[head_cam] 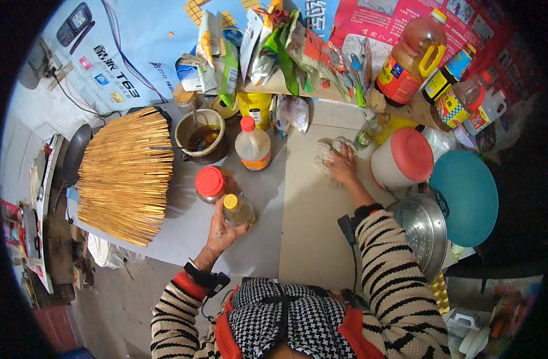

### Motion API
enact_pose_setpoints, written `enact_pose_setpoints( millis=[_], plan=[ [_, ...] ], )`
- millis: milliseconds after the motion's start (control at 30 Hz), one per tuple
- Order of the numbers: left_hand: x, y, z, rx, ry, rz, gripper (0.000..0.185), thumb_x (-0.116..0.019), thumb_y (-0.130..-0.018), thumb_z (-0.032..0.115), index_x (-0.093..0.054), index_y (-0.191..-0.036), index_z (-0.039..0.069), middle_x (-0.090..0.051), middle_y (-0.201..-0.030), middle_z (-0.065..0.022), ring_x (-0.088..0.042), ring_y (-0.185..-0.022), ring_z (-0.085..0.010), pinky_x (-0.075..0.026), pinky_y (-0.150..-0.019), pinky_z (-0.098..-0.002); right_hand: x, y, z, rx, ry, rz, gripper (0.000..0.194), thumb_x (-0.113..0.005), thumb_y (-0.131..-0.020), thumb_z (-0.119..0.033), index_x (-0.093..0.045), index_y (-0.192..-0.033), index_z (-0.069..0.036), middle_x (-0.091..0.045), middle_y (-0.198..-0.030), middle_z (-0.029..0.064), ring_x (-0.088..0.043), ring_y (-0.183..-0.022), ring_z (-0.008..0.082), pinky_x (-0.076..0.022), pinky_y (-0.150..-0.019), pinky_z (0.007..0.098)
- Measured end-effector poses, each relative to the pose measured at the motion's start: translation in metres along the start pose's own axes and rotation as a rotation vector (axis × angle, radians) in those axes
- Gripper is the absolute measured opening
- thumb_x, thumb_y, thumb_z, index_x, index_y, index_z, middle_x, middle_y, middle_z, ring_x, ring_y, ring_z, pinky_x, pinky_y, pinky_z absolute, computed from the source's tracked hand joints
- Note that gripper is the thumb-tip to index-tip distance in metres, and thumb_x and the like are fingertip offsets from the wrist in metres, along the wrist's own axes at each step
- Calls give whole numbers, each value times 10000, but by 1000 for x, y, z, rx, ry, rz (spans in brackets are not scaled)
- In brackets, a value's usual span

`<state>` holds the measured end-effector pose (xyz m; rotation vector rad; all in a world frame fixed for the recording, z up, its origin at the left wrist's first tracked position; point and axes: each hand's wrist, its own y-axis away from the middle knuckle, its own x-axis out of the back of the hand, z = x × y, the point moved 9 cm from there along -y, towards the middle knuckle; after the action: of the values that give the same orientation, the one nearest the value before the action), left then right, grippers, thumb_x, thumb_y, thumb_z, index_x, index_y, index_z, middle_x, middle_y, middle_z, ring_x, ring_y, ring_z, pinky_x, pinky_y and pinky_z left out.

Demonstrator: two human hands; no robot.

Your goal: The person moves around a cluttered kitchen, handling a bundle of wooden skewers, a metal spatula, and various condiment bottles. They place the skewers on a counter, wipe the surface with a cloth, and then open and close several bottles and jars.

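My left hand (224,231) is around a small clear bottle with a yellow cap (239,211), near the table's front edge. Directly behind it is a jar with a red lid (210,181). My right hand (342,165) presses on a crumpled light cloth (324,155) lying on the beige part of the tabletop (316,224). A plastic bottle with a red cap and handle (253,146) stands between the two hands, further back. To the right of the cloth is a small bottle with a green label (363,138).
At left lies a mat of thin sticks (125,179), beside a dark pan (76,155). A pot with dark liquid (204,134) holds utensils. At right are a red-lidded container (402,159), a metal steamer (419,229) and a teal lid or basin (464,197). Packets and bottles fill the back shelf (318,93).
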<state>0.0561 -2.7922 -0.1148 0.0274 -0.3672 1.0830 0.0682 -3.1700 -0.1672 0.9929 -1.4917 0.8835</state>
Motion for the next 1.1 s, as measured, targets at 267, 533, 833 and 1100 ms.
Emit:
enact_pose_setpoints(
  millis=[267, 533, 833, 1100],
  plan=[
    [-18, -17, -5, 27, 44, -40, 732, -762, -630, 132, -338, -1223, 64, -519, -1104, -100, -503, -1044, -224, -383, -924, -349, 2, 61, -66, 407, -38, -126, 392, -574, -753, -168, -547, -1141, -119, -442, -1261, 153, -426, -1152, 337, -375, -949, 408],
    [-21, -16, -8, 33, 95, -58, 748, -758, -613, 75, -328, -1225, 73, -467, -1147, -74, -469, -1076, -204, -361, -947, -342, 29, -80, 9, 56, -413, 344, 449, -551, -795, -166, -458, -1233, -136, -470, -1226, 160, -441, -1107, 375, -357, -936, 428],
    [-18, -21, -11, 88, 36, -47, 769, -781, -590, 79, -341, -1220, 64, -476, -1132, -75, -474, -1071, -197, -375, -940, -332, 1, -163, -8, 85, 45, 217, 438, -435, -850, -154, -402, -1280, -80, -401, -1326, 139, -351, -1229, 329, -253, -1031, 441],
    [-18, -18, -13, 102, 18, -72, 771, -786, -596, 101, -340, -1224, 63, -474, -1171, -90, -468, -1094, -211, -372, -942, -333, -12, -165, 51, -101, 35, 363, 294, -503, -826, -194, -570, -1086, -75, -536, -1158, 147, -548, -949, 264, -439, -814, 330]
  ],
)
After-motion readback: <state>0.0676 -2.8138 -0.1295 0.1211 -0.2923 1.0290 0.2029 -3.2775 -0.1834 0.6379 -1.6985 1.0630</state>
